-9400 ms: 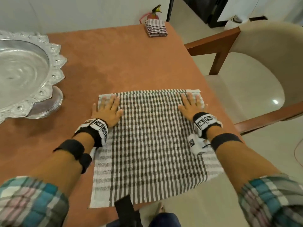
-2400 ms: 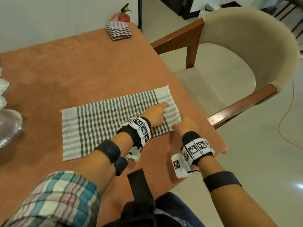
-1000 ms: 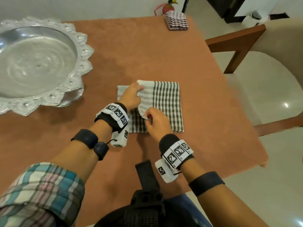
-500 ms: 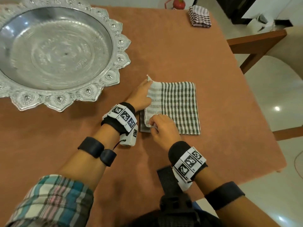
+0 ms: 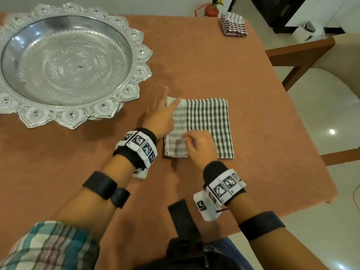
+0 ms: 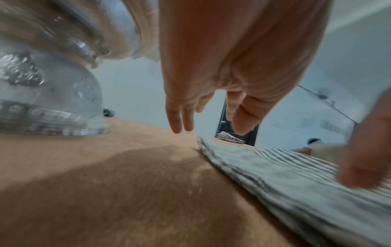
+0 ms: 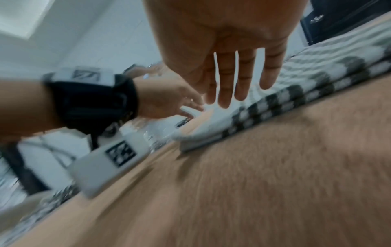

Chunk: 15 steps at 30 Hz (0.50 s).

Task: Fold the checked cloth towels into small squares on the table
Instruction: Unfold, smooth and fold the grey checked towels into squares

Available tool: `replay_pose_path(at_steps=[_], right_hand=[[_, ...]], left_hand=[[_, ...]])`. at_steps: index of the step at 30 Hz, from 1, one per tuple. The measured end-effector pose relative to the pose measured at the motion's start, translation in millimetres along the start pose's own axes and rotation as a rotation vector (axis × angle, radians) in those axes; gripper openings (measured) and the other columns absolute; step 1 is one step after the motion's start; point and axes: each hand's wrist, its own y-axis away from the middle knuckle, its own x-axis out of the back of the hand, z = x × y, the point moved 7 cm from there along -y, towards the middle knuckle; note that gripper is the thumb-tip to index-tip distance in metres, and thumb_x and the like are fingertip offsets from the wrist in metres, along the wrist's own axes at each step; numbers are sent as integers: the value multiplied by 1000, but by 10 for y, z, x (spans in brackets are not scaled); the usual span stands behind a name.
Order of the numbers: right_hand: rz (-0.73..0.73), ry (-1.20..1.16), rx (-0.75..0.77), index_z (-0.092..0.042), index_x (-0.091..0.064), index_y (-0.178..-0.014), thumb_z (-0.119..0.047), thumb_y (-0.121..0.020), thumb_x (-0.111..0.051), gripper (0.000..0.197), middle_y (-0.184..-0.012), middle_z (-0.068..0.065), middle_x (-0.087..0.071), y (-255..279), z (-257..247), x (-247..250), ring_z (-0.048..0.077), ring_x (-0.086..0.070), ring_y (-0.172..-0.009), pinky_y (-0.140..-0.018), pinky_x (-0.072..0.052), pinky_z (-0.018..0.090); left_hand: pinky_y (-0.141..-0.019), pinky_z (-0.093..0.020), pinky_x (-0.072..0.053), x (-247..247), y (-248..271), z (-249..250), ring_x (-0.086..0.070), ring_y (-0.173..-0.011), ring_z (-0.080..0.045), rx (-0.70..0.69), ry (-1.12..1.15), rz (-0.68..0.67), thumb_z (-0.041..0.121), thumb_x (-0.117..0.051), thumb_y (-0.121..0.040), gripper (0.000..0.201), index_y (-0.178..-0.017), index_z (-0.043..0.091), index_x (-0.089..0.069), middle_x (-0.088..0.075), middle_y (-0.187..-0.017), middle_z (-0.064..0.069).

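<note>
The grey-and-white checked cloth towel point(image 5: 204, 125), folded square, lay flat on the brown desk point(image 5: 194, 61). The left hand point(image 5: 161, 115) rested on its far-left corner with straight, spread fingers. The right hand point(image 5: 200, 145) lay on its near-left part, fingers straight.

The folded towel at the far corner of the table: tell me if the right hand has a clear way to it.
Probably yes. The right hand lies open on the checked towel, holding nothing, and only bare table lies between it and the folded towel. Whether the arm stretches that far is unclear.
</note>
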Motion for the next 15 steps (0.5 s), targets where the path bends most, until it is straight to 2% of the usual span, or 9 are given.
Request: replay_pose_path(at_steps=[1, 2, 4, 5, 7, 9, 12, 13, 15], right_hand=[[13, 11, -70, -11, -63, -109, -14, -92, -46, 24, -110, 7, -64, -78, 124, 62, 22, -50, -108, -93, -40, 37], [-45, 72, -138, -12, -56, -121, -14, -92, -45, 31, -127, 8, -55, -165, 230, 63, 25, -43, -123, -102, -35, 39], [-271, 251, -223, -17, -31, -142, -20, -95, -42, 48, -153, 7, -22, -270, 407, -53, 28, -14, -142, -113, -19, 48], [-363, 309, -223, -22, -17, -146, -27, -96, -39, 55, -157, 4, -6, -301, 471, -107, 27, -1, -145, -115, -10, 52], [-470, 365, -187, -34, 2, -147, -46, -96, -30, 62, -157, -3, 14, -338, 656, -131, 24, 15, -144, -113, 1, 55], [-480, 376, -246, -42, 10, -144, -61, -92, -23, 65, -154, -9, 21, -331, 959, 1, 22, 20, -143, -111, 5, 58], [-405, 419, -398, -37, 10, -145, -62, -91, -20, 66, -155, -3, 21, -312, 1283, 263, 26, 19, -143, -111, 7, 60], [-360, 462, -377, -33, 9, -146, -59, -93, -20, 66, -155, 0, 20, -356, 1266, 304, 27, 18, -143, -111, 7, 60], [-297, 535, -224, -29, 7, -147, -52, -95, -22, 64, -156, 2, 18, -510, 1033, 248, 28, 17, -143, -110, 6, 60]], left_hand=[[-116, -48, -7, -73, 32, 105, 3, -144, -28, -54, -146, -43, 5, -42, -89, 68, -147, 28, -13, 13, -157, -3], [-115, -49, -3, -175, 48, 183, 8, -144, -28, -96, -237, -112, 9, -40, -92, 67, -147, 26, -7, 13, -157, -4], [-115, -49, 1, -384, 74, 248, 13, -144, -25, -97, -305, -262, 20, -34, -97, 62, -148, 20, 2, 13, -157, -3], [-115, -49, 3, -476, 74, 207, 15, -144, -23, -72, -322, -326, 27, -30, -99, 61, -147, 20, 6, 15, -156, -1], [-114, -51, 6, -552, 80, 92, 21, -142, -18, -19, -376, -413, 38, -23, -99, 61, -146, 22, 13, 23, -154, 3], [-112, -54, 10, -516, 81, -8, 23, -141, -17, 35, -446, -462, 43, -19, -98, 62, -145, 24, 17, 27, -152, 6], [-112, -53, 12, -391, 31, -9, 21, -142, -19, 96, -521, -433, 43, -20, -98, 63, -146, 20, 15, 23, -154, 1], [-112, -52, 11, -379, -7, 65, 19, -142, -20, 68, -540, -402, 41, -20, -98, 62, -146, 19, 13, 20, -155, -1], [-113, -52, 9, -442, -48, 238, 17, -143, -20, -33, -556, -366, 40, -21, -99, 61, -147, 20, 11, 18, -155, -1]])
